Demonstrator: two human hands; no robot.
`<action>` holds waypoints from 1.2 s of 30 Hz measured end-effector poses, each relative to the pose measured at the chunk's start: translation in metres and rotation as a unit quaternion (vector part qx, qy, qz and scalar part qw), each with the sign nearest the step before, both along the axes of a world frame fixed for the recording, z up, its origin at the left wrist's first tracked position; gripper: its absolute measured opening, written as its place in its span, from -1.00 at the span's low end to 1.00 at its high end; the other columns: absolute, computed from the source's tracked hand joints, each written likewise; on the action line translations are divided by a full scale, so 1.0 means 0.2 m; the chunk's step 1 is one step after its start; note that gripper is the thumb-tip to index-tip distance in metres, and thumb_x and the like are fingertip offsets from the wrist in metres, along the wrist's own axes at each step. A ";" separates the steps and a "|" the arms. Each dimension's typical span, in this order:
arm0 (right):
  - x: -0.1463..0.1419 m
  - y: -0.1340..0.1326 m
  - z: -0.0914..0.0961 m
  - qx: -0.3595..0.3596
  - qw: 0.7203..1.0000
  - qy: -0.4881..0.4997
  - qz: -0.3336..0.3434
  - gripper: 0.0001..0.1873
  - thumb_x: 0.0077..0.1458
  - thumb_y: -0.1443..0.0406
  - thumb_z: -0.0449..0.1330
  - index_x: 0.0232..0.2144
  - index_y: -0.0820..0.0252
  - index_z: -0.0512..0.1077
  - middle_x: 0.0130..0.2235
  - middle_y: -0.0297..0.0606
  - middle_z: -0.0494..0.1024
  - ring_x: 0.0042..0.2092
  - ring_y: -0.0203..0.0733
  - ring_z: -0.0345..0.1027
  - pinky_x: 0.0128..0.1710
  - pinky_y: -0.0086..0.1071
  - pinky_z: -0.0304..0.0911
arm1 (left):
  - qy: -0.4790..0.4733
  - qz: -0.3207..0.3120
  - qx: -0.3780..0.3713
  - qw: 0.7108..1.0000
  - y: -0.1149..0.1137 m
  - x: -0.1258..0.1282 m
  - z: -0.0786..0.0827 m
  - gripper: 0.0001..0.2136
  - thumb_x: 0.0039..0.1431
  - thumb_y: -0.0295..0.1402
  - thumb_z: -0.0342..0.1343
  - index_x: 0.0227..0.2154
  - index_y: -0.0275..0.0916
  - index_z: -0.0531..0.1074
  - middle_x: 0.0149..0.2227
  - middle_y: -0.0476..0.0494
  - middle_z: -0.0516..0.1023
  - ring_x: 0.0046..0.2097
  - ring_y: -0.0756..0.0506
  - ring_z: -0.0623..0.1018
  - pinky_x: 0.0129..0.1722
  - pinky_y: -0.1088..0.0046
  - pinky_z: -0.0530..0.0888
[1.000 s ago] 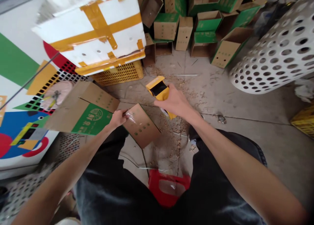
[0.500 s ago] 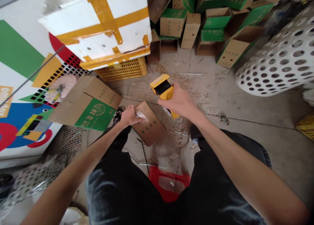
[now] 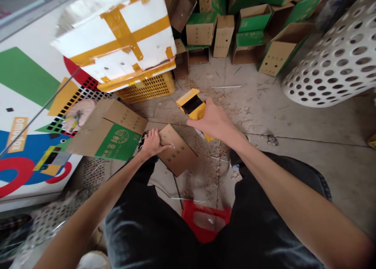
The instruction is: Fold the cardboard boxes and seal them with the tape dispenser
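My left hand (image 3: 152,143) grips the upper left edge of a small cardboard box (image 3: 178,153), its thumb lying along the brown face. A glossy clear patch, like tape, shows by the thumb tip. The box is tilted between my legs, with small green prints on that face. My right hand (image 3: 216,120) is wrapped around a yellow tape dispenser (image 3: 192,104) with a dark opening. It hangs just up and right of the box, apart from it. The fingers' far side is hidden.
A larger green-and-brown carton (image 3: 110,134) stands at left. Behind it, a taped white foam box (image 3: 126,38) rests on a yellow crate (image 3: 149,87). Several cartons (image 3: 201,30) lie at the back, a white perforated basket (image 3: 331,65) at right. A red stool (image 3: 202,222) is below me.
The left thumb has flattened against the box face, and the crumpled shiny film beside it now looks smoother. The right hand with the tape dispenser has hardly moved; the view has shifted slightly.
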State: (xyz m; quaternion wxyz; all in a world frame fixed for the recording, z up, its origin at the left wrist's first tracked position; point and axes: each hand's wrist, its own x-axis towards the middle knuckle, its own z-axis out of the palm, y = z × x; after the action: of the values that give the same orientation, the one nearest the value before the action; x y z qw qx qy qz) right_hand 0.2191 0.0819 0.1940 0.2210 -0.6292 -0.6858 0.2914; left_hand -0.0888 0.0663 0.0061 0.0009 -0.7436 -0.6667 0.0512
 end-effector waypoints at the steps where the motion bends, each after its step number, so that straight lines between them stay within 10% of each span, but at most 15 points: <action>1: 0.00 0.00 0.00 0.000 1.000 0.000 -0.001 -0.31 -0.17 0.00 0.33 -0.03 0.20 0.30 -0.20 -0.06 0.53 -0.13 0.21 0.46 -0.19 -0.03 0.36 | 0.006 0.003 0.004 1.000 -0.01 0.02 0.01 0.00 0.05 0.31 0.09 0.27 -0.50 0.10 0.20 -0.63 0.34 0.22 -0.50 0.36 0.18 0.00 0.31; 7: 0.01 -0.01 0.01 0.007 1.000 -0.002 -0.007 -0.31 -0.16 -0.01 0.32 -0.03 0.22 0.30 -0.20 -0.03 0.54 -0.15 0.20 0.47 -0.23 -0.05 0.36 | 0.022 0.020 -0.019 0.999 -0.02 0.05 0.03 0.35 -0.29 0.35 0.29 0.35 -0.58 -0.13 0.24 -0.70 0.24 0.25 -0.54 0.32 0.18 0.01 0.32; 14: 0.02 -0.02 0.00 0.005 1.000 -0.010 -0.005 -0.32 -0.14 0.01 0.34 -0.01 0.19 0.32 -0.20 -0.06 0.55 -0.12 0.17 0.47 -0.18 -0.06 0.36 | 0.014 0.067 -0.057 0.996 0.06 0.08 0.05 0.02 -0.17 0.27 0.28 0.19 -0.40 0.16 0.17 -0.58 0.32 0.18 -0.48 0.38 0.10 0.04 0.37; 22: 0.03 -0.02 0.00 0.002 1.000 -0.008 -0.006 -0.29 -0.13 0.01 0.33 0.02 0.23 0.31 -0.18 0.01 0.56 -0.11 0.23 0.48 -0.20 -0.04 0.37 | 0.010 0.009 -0.053 0.998 0.05 0.18 0.09 0.27 -0.21 0.21 0.34 0.42 -0.29 -0.22 0.25 -0.58 0.21 0.21 -0.54 0.31 0.12 -0.09 0.32; 36: 0.03 -0.02 0.00 -0.002 1.000 -0.017 -0.007 -0.26 -0.13 0.03 0.33 0.05 0.29 0.32 -0.17 0.03 0.58 -0.09 0.24 0.49 -0.16 -0.04 0.38 | 0.006 0.030 -0.120 0.992 0.14 0.12 0.08 0.21 -0.20 0.03 0.39 0.42 -0.19 -0.22 0.29 -0.54 0.18 0.25 -0.54 0.30 0.12 -0.12 0.34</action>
State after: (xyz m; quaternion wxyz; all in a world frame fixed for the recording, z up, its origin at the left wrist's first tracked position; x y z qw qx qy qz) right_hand 0.2252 0.0778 0.1940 0.2099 -0.6390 -0.6850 0.2800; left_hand -0.0642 0.0943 0.0231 -0.0854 -0.7176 -0.6778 0.1351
